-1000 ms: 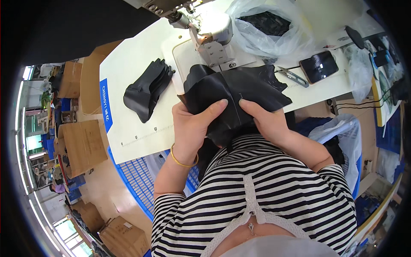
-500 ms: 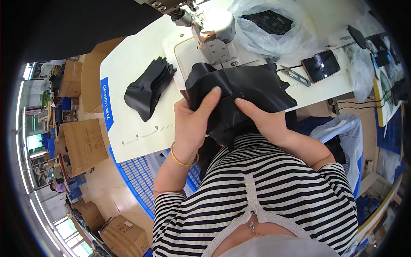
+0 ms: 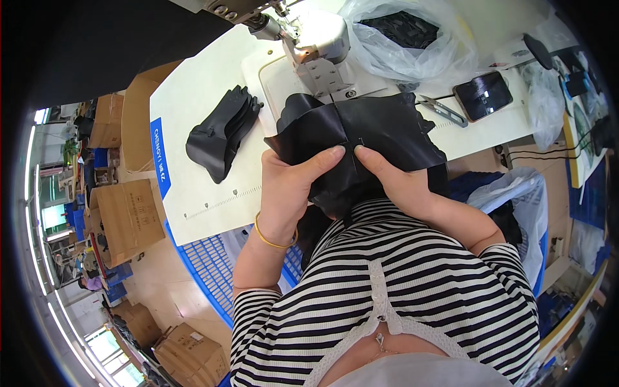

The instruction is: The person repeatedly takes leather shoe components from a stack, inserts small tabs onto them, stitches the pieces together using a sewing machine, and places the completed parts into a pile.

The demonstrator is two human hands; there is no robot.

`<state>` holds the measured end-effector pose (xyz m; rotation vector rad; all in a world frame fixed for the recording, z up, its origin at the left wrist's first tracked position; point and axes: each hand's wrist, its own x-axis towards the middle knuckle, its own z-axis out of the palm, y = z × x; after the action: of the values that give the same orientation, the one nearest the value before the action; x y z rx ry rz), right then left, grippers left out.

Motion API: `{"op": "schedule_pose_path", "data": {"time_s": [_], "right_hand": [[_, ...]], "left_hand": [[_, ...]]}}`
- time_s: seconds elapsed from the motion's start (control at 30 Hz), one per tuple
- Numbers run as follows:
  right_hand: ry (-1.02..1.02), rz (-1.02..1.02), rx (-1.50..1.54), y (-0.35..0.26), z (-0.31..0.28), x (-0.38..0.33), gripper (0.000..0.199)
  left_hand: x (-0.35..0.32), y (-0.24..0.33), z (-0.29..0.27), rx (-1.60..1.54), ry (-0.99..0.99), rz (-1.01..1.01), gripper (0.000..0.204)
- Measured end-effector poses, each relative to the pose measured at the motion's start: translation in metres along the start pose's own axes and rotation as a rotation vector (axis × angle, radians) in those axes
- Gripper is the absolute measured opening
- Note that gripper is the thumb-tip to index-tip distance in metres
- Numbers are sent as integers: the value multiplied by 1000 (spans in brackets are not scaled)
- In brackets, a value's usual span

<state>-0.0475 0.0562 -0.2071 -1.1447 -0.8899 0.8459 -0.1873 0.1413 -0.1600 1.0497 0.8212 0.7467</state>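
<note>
I hold a black leather piece with both hands at the near edge of a white sewing table. My left hand grips its left part, thumb pressed along the top. My right hand pinches it beside a centre seam, thumbs almost touching. The piece lies just in front of the sewing machine, partly on the machine bed. A stack of black leather pieces rests on the table to the left of my left hand.
Scissors and a dark phone lie on the table at right. A clear plastic bag with dark pieces sits behind them. Cardboard boxes stand on the floor at left, a blue slatted crate below the table.
The leather piece has been drawn a little back toward me from the machine. My two thumbs have come closer together on the seam.
</note>
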Motion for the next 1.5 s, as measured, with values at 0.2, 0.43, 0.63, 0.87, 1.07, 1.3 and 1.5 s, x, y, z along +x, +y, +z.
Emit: {"op": "schedule_pose_path", "data": {"time_s": [0.2, 0.43, 0.63, 0.87, 1.07, 1.3, 1.5], "right_hand": [[21, 32, 43, -2, 1, -1, 19], [28, 16, 41, -3, 1, 0, 20], [0, 3, -29, 1, -3, 3, 22], [22, -28, 11, -1, -1, 7, 20], [-3, -16, -77, -3, -3, 8, 23], [24, -94, -55, -2, -1, 13, 18], [21, -90, -43, -6, 0, 12, 18]], "left_hand": [[0, -1, 1, -1, -4, -3, 25], [-1, -4, 2, 9, -10, -1, 24], [3, -1, 3, -231, 67, -120, 23], [0, -5, 2, -5, 57, -2, 22], [0, -4, 1, 64, 3, 86, 25], [3, 2, 2, -128, 28, -86, 26], [2, -4, 1, -95, 19, -10, 25]]}}
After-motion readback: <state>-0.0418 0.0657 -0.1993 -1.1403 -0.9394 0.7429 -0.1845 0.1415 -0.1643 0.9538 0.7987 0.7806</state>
